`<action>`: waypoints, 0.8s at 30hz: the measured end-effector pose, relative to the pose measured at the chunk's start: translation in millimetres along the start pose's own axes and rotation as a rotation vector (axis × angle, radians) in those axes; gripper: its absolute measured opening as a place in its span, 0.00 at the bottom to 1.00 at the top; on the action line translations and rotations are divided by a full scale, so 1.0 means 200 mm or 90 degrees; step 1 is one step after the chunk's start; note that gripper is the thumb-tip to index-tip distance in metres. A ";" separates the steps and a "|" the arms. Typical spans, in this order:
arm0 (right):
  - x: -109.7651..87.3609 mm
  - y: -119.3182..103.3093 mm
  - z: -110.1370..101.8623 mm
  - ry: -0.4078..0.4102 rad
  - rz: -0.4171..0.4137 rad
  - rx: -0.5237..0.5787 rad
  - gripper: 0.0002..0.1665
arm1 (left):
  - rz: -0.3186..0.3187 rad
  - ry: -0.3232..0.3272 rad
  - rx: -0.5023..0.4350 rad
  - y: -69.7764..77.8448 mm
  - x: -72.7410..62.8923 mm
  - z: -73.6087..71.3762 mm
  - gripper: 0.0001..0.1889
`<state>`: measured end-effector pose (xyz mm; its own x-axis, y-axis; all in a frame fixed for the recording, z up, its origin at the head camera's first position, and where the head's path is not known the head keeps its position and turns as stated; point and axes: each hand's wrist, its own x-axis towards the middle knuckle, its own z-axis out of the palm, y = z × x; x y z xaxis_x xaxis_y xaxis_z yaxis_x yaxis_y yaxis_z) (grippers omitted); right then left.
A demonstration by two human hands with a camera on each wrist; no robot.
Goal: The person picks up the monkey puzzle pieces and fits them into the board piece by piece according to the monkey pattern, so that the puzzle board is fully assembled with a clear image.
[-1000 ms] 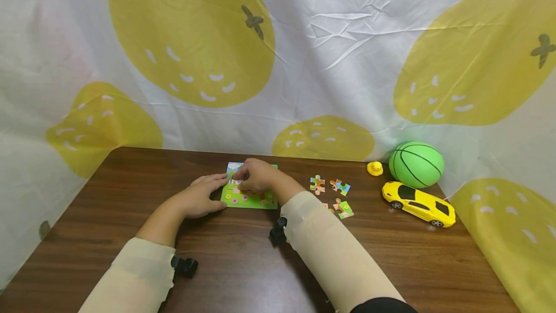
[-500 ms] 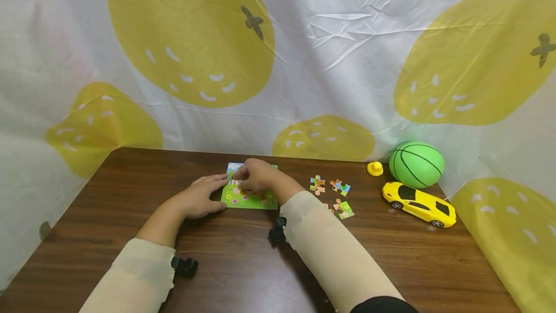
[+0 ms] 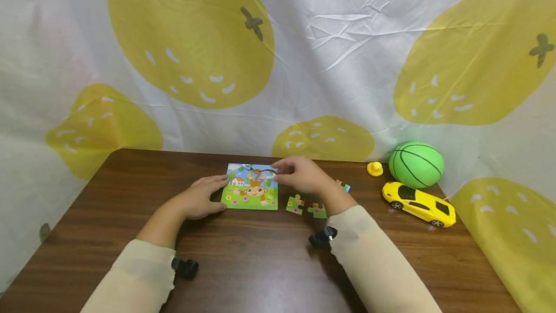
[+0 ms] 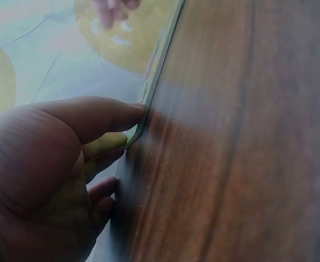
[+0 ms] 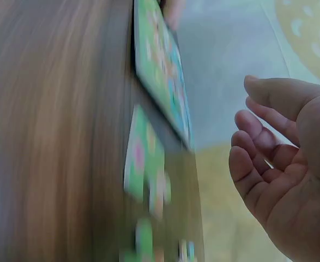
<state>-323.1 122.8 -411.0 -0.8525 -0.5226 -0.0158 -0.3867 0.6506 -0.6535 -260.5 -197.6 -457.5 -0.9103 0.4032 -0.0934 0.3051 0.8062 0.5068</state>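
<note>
White fabric backdrop (image 3: 330, 86) printed with oversized yellow lemons (image 3: 191, 37) drapes from 9 through 12 to 3 o'clock around a dark wood-grain tabletop (image 3: 143, 177), pale sheen (image 3: 269, 279) at 6 o'clock.

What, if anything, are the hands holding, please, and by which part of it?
Nothing appears gripped: the left hand touches the picture board at its left edge; the right hand holds nothing.

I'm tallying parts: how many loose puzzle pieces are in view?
3: one piece beside the monkey picture, one right of that, one beyond the right arm, which may hide more.
</note>
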 end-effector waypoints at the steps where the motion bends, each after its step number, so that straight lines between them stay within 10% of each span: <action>1: -0.03 0.03 -0.02 0.008 0.006 -0.004 0.25 | 0.000 0.000 0.000 0.00 0.00 0.00 0.40; 24: -0.25 0.50 -0.26 0.044 0.092 -0.058 0.29 | -0.008 -0.005 -0.005 -0.01 0.02 0.00 0.40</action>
<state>-337.6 242.2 -435.6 -0.9225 -0.3826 -0.0505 -0.2859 0.7654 -0.5766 -263.6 -197.1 -458.6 -0.9117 0.3965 -0.1073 0.2909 0.8078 0.5126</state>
